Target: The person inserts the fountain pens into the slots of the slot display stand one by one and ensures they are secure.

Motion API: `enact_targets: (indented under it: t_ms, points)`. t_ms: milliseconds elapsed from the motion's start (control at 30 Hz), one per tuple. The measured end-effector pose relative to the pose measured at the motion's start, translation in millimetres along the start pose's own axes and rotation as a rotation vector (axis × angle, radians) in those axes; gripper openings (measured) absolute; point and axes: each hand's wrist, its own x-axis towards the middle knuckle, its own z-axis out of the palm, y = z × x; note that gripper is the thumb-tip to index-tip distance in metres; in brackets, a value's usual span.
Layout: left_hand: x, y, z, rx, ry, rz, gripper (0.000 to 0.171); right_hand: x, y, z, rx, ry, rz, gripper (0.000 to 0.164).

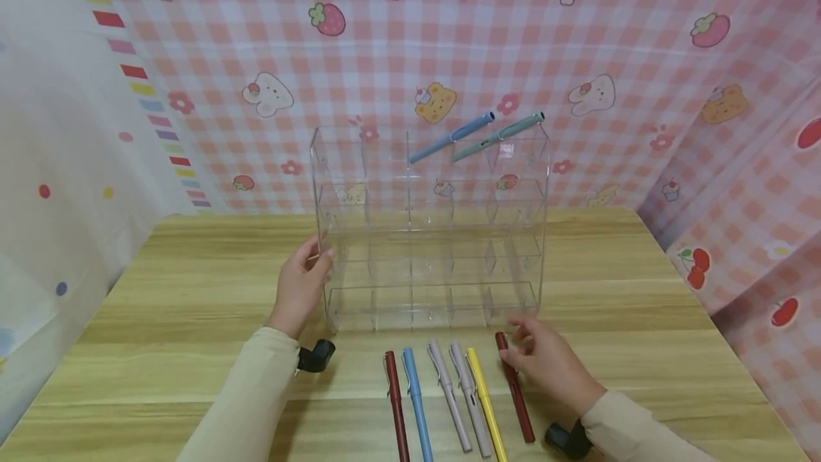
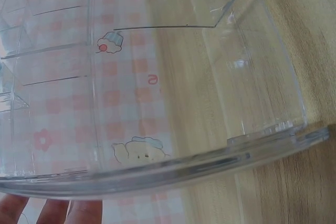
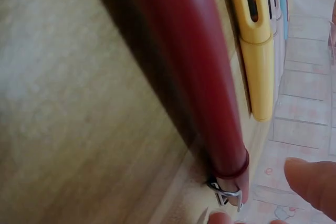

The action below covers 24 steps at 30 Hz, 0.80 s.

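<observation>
A clear acrylic rack (image 1: 431, 234) with several tiers and dividers stands upright on the table. My left hand (image 1: 303, 284) holds its left side panel; in the left wrist view only some fingers (image 2: 84, 212) show below the panel's edge. My right hand (image 1: 554, 358) is at the clip end of a dark red pen (image 1: 515, 391), thumb and fingers spread around it. In the right wrist view, a gap separates the thumb (image 3: 312, 184) from that pen. A blue pen (image 1: 452, 137) and a grey-green pen (image 1: 499, 137) lean in the rack's top tier.
Left of the right hand's pen lie a yellow pen (image 1: 486, 405), two lilac pens (image 1: 451, 398), a light blue pen (image 1: 418, 405) and another dark red pen (image 1: 396, 405). The wooden table (image 1: 192, 348) meets a pink checked cloth (image 1: 256, 34) behind the rack.
</observation>
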Motion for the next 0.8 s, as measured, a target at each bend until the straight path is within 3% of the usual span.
enact_targets:
  t_ms: [400,800]
  points:
    - [1.1,-2.5,0.9,0.003,-0.003,-0.001,0.046,7.4,1.5,3.0,-0.12,-0.05,-0.009,0.052]
    - [-0.1,-1.6,0.7,0.004,0.002,0.015,0.046,13.4,-2.9,4.6,-0.153,-0.084,0.017,0.05]
